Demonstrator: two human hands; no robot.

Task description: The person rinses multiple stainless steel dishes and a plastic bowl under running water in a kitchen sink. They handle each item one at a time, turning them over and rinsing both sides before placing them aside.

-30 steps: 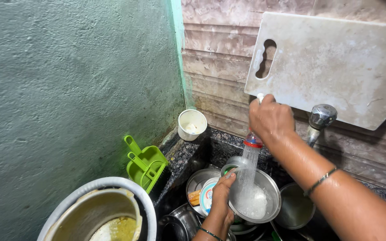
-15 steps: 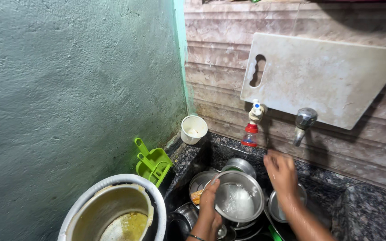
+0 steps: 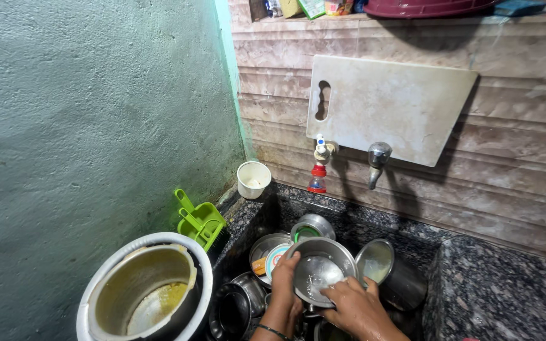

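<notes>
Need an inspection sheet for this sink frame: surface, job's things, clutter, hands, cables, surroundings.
Surface: dark speckled granite sink, wet dishes piled in the basin.
Job's things: steel bowl, tilted, being scrubbed inside.
Clutter: steel cup, steel plate, lidded steel pot, large pot, green scoop, white cup.
Hands: left hand grips the bowl's rim; right hand rubs inside it.
Cables: nothing seen.
Surroundings: green wall, two taps, white cutting board hung above.
</notes>
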